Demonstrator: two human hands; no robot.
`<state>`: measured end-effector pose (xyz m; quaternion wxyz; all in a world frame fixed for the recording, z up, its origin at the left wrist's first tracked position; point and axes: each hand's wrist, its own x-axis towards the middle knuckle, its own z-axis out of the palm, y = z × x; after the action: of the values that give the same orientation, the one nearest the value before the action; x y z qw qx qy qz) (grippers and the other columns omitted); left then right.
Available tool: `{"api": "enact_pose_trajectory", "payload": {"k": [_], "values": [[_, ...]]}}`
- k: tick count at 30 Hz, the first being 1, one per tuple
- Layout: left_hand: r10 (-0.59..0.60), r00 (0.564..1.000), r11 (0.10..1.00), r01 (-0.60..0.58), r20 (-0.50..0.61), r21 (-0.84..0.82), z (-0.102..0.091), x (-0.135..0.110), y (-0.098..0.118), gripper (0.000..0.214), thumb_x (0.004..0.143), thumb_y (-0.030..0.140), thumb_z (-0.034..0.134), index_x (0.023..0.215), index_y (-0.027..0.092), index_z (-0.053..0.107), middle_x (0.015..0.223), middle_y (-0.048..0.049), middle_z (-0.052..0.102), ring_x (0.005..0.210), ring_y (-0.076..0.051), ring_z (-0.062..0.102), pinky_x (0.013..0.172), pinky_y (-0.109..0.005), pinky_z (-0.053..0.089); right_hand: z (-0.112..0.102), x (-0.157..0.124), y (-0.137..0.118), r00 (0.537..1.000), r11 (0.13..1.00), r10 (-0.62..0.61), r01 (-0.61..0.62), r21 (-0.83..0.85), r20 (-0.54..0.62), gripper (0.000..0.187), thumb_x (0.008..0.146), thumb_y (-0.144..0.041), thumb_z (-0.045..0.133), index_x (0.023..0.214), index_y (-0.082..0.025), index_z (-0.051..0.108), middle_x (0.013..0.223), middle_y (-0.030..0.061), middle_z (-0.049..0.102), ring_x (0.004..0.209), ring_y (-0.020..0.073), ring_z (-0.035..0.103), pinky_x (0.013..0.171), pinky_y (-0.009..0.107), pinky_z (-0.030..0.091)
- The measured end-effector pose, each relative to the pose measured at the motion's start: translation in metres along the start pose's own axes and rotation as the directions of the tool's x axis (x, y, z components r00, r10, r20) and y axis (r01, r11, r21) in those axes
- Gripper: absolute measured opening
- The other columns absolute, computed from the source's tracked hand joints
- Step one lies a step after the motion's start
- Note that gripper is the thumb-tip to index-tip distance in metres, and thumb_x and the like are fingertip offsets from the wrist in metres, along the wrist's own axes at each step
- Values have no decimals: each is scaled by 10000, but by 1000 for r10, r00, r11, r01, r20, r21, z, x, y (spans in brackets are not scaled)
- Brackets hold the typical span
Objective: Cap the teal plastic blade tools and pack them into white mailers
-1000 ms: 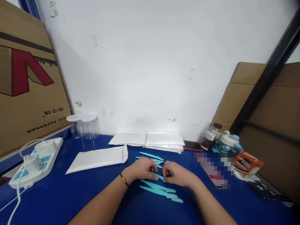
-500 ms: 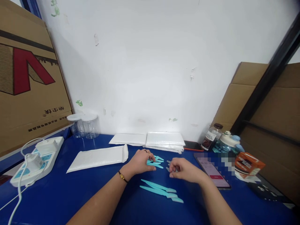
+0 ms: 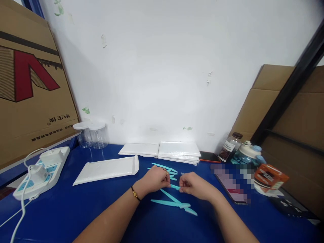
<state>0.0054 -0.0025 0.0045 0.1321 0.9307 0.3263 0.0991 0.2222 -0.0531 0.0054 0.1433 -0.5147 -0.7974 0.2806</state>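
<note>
Slim turquoise tool (image 3: 175, 187) in left hand (image 3: 156, 179) and right hand (image 3: 192, 184)

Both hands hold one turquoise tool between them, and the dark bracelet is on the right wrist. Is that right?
Not quite: the head view shows the dark bracelet on the left wrist, not the right. The left hand and right hand do hold one turquoise tool between them.

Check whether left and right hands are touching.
Apart: the head view shows a gap between the left hand and the right hand, with a turquoise tool spanning it.
</note>
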Motion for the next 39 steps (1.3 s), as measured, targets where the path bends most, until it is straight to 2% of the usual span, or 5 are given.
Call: {"api": "enact_pose_trajectory", "payload": {"k": [5, 8, 15, 22, 39], "values": [[-146, 979, 989, 149, -144, 15, -10, -1, -19, 120, 761, 335, 639, 786, 219, 659, 795, 4, 659, 815, -168, 579, 743, -272, 342, -14, -3, 23, 978, 992, 122, -122, 10, -168, 70, 734, -227, 596, 733, -165, 628, 656, 4, 620, 590, 120, 539, 526, 201, 377], [-108, 976, 994, 100, -191, -52, -13, -5, -20, 278, 687, 413, 702, 893, 234, 646, 924, -2, 637, 892, -182, 562, 749, -261, 363, -18, -4, 30, 963, 994, 96, -108, -33, -252, 141, 710, -279, 643, 807, -177, 645, 737, 16, 626, 642, 134, 547, 561, 215, 393], [221, 969, 971, -208, 112, -117, 2, -7, 7, 249, 677, 461, 705, 813, 253, 680, 779, 29, 640, 730, -131, 573, 691, -234, 368, -16, -7, 13, 990, 1000, -1, 3, 17, -141, 163, 779, -297, 567, 750, -164, 657, 709, 18, 592, 611, 115, 516, 546, 208, 378], [160, 979, 982, -145, 129, -120, 9, -6, 3, 147, 759, 362, 641, 765, 219, 672, 713, 24, 664, 656, -117, 575, 613, -211, 371, -6, -8, 5, 982, 999, -9, 1, 44, 186, 229, 592, -305, 757, 762, -177, 672, 673, -26, 571, 598, 101, 500, 510, 187, 347], [-80, 994, 997, 79, -73, -20, -13, -5, -11, 253, 798, 453, 574, 870, 221, 647, 813, 7, 659, 764, -144, 582, 677, -237, 341, -18, -6, 16, 992, 994, 93, -89, 58, -80, 86, 747, -226, 584, 715, -147, 593, 639, 5, 602, 567, 99, 508, 502, 185, 354]]}}
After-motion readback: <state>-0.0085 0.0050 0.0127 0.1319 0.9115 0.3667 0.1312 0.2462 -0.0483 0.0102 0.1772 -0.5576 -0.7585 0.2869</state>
